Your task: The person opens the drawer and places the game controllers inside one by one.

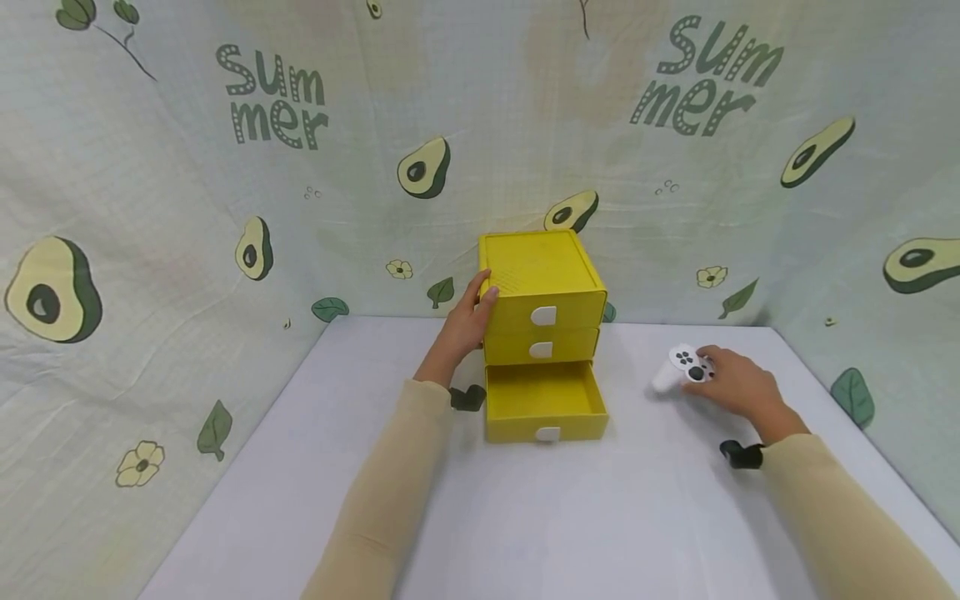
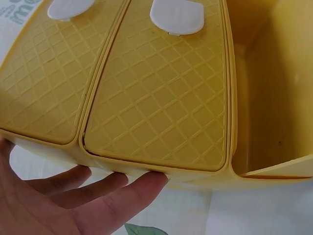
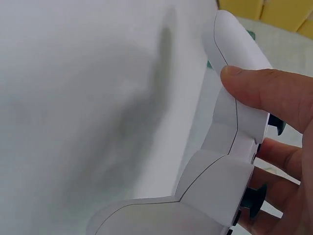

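A yellow cabinet of three stacked drawers (image 1: 543, 258) stands at the back middle of the table. Its bottom drawer (image 1: 547, 428) is pulled out, and no object shows inside; the upper two drawers are closed. My left hand (image 1: 467, 325) rests against the cabinet's left side, and the left wrist view shows its extended fingers (image 2: 142, 193) touching that side wall. To the right of the cabinet, my right hand (image 1: 738, 383) holds a white game controller (image 1: 669, 373) by one end. In the right wrist view, the thumb (image 3: 264, 90) presses on the controller's white shell (image 3: 210, 183), apart from its shadow.
The white tabletop (image 1: 555, 525) extends in front of the cabinet and to both sides. A fabric screen (image 1: 510, 108) printed with avocados and "summer" lettering stands behind the table and along both sides. White tabs (image 1: 543, 316) mark the drawer fronts.
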`<state>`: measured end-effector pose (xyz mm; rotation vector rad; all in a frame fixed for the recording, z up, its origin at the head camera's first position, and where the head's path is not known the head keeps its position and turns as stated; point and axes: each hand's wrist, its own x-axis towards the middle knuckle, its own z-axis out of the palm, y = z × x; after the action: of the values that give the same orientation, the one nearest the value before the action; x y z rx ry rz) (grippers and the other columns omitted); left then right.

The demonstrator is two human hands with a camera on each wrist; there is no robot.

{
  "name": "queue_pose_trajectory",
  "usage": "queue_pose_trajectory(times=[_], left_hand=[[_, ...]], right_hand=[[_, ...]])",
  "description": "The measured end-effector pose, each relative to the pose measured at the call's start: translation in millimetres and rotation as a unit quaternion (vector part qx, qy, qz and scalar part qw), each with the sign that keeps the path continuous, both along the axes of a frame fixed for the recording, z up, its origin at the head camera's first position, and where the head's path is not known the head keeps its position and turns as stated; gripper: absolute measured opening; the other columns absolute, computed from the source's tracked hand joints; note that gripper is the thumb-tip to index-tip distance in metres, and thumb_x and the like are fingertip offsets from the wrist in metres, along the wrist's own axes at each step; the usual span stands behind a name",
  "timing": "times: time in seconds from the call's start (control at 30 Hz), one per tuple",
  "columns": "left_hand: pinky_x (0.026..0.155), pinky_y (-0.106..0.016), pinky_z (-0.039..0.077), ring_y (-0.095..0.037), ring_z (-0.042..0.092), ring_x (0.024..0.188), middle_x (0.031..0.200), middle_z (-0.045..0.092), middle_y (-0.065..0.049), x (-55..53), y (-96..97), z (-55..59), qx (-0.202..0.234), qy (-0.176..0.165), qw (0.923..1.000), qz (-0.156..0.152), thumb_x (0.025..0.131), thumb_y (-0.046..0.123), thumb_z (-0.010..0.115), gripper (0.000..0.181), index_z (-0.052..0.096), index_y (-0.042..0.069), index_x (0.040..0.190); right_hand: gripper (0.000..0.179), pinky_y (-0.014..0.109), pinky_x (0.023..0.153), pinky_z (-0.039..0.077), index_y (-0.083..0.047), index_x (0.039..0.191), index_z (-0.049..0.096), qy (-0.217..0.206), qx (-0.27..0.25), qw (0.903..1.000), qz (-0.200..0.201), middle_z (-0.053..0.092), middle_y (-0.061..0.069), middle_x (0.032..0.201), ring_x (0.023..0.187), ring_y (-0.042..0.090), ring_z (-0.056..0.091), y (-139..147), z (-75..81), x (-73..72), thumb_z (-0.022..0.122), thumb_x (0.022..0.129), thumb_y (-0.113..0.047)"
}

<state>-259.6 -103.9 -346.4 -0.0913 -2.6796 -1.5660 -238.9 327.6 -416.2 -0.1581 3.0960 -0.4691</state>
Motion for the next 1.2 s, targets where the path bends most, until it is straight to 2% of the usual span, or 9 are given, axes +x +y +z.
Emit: queue_pose_trajectory(times=[0.17,0.27,0.43,0.63,0.77,1.0,1.2], left_hand=[[0.083,-0.051,0.056,-0.037,0.052,0.126,0.156,0.033,-0.005,-2.9,-3.3,-1.4,-0.001,0.0,1.0,-0.006,0.085,0.08,0.033,0.058,0.017,0.067,0.139],[0.092,-0.054,0.052,-0.036,0.048,0.13,0.156,0.033,-0.005,-4.3,-4.8,-2.5,-0.007,0.012,0.9999,-0.008,0.084,0.081,0.033,0.059,0.017,0.066,0.14],[0.108,-0.059,0.036,-0.034,0.038,0.14,0.159,0.028,0.001,-2.8,-4.8,-4.6,0.003,0.042,0.9989,-0.018,0.091,0.073,0.034,0.056,0.018,0.061,0.143],[0.111,-0.059,0.032,-0.033,0.035,0.142,0.159,0.029,0.004,-2.6,-4.5,-5.4,0.005,0.074,0.9966,-0.036,0.095,0.067,0.032,0.051,0.028,0.054,0.144],[0.111,-0.059,0.031,-0.033,0.035,0.142,0.158,0.031,0.004,-3.5,-4.4,-2.9,0.002,0.068,0.9968,-0.042,0.095,0.068,0.032,0.051,0.032,0.051,0.143],[0.11,-0.062,0.032,-0.036,0.037,0.14,0.158,0.032,0.0,-4.3,-3.0,-2.6,-0.012,0.038,0.9984,-0.04,0.09,0.076,0.027,0.052,0.024,0.061,0.14],[0.112,-0.061,0.028,-0.034,0.03,0.144,0.159,0.029,0.005,-0.6,-4.2,-4.2,0.003,0.049,0.9974,-0.053,0.094,0.072,0.019,0.052,0.024,0.055,0.142]], right_hand=[[0.089,0.068,0.089,0.039,0.004,0.139,0.041,0.019,-0.008,0.9998,0.005,0.049,0.032,0.133,0.115,0.048,0.048,-16,8.7,2.5,0.069,0.08,-0.057],[0.093,0.067,0.09,0.04,0.003,0.141,0.04,0.025,-0.011,0.9996,0.003,0.048,0.032,0.134,0.115,0.048,0.048,-25,15.2,3.9,0.069,0.079,-0.061],[0.096,0.068,0.091,0.039,0.002,0.143,0.038,0.032,-0.012,0.9994,0.004,0.046,0.031,0.136,0.118,0.049,0.047,-40,25.0,6.9,0.067,0.079,-0.064],[0.09,0.066,0.091,0.041,0.001,0.142,0.04,0.044,-0.01,0.9989,0.009,0.05,0.03,0.134,0.116,0.048,0.049,-57,34.2,11.7,0.07,0.08,-0.056],[0.088,0.066,0.091,0.041,0.0,0.142,0.042,0.051,-0.011,0.9985,0.013,0.052,0.028,0.134,0.114,0.046,0.051,-67,41.3,14.4,0.072,0.079,-0.054],[0.081,0.064,0.091,0.043,-0.002,0.14,0.046,0.076,-0.024,0.9965,0.026,0.056,0.025,0.132,0.112,0.044,0.053,-85,50.8,21.1,0.074,0.08,-0.048],[0.079,0.062,0.093,0.045,-0.003,0.14,0.047,0.083,-0.043,0.9949,0.039,0.056,0.023,0.132,0.112,0.042,0.054,-98,58.2,29.4,0.075,0.08,-0.045]])
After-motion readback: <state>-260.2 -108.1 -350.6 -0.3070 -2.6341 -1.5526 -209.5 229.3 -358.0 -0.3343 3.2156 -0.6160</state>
